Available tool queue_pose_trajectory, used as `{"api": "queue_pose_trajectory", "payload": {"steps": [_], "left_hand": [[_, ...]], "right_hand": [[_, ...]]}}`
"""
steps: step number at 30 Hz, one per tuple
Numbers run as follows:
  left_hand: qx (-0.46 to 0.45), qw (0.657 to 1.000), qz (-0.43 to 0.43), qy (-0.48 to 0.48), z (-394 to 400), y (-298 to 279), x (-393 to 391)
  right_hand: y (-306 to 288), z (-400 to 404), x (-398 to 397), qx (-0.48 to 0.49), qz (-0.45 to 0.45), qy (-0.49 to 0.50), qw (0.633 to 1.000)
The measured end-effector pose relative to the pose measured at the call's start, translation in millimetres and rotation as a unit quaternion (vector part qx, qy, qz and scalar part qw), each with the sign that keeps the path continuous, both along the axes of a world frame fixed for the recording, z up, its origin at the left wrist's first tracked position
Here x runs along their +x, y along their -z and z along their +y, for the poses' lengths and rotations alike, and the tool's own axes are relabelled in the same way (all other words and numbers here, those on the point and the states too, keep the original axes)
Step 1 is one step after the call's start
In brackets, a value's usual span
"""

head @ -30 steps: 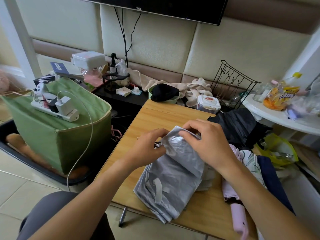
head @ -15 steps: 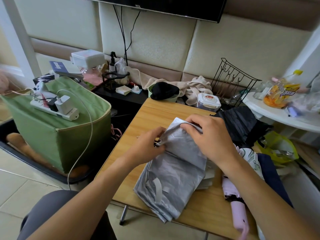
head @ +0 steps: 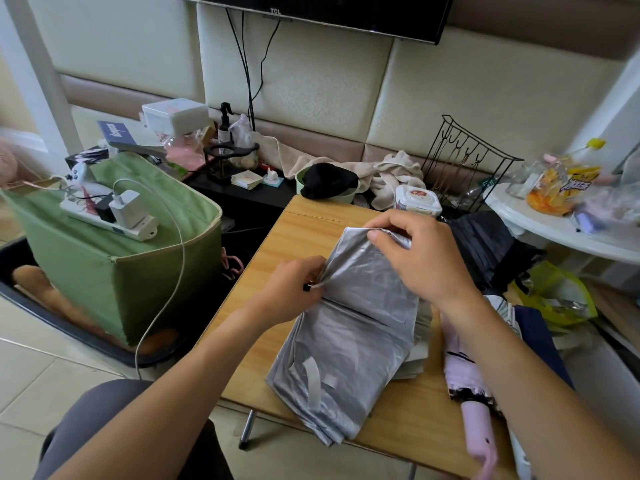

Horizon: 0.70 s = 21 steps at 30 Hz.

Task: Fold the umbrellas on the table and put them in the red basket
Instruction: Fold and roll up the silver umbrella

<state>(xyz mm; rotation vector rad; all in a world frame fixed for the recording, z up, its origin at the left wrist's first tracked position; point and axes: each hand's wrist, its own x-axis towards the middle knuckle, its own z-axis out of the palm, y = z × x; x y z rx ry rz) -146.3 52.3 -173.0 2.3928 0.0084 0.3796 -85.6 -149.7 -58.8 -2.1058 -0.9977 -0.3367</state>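
Grey umbrella [head: 349, 327] is being folded mid-table [head: 277, 251]; approx. halfway, strap undone. Its cloth is being pinched by left hand [head: 294, 292] fingers & right hand [head: 415, 258] fingers. Pink umbrella [head: 467, 386] & black umbrella [head: 485, 244] are waiting at the right. Red basket isn't being seen; the way is being crowded by green box [head: 114, 265].
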Motion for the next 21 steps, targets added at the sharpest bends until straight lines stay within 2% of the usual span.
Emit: {"api": "queue_pose_trajectory", "payload": {"steps": [3,6,12,16,21], "left_hand": [[0.027,0.999,-0.001,-0.020,-1,4,3],[0.046,0.998,-0.001,-0.033,0,5,6],[0.053,0.998,0.007,0.045,7,1,4],[0.046,0.997,0.039,0.050,8,-6,1],[0.057,0.993,0.056,0.084,9,-5,-5]], "right_hand": [[-2,-2,-7,-0.031,0.033,-0.030,0.999],[-2,-8,-21,-0.131,0.109,-0.096,0.981],[32,-10,-51,-0.197,0.185,-0.165,0.948],[70,-3,-76,-0.224,0.167,-0.149,0.949],[110,-2,-104,-0.219,0.037,-0.109,0.969]]}}
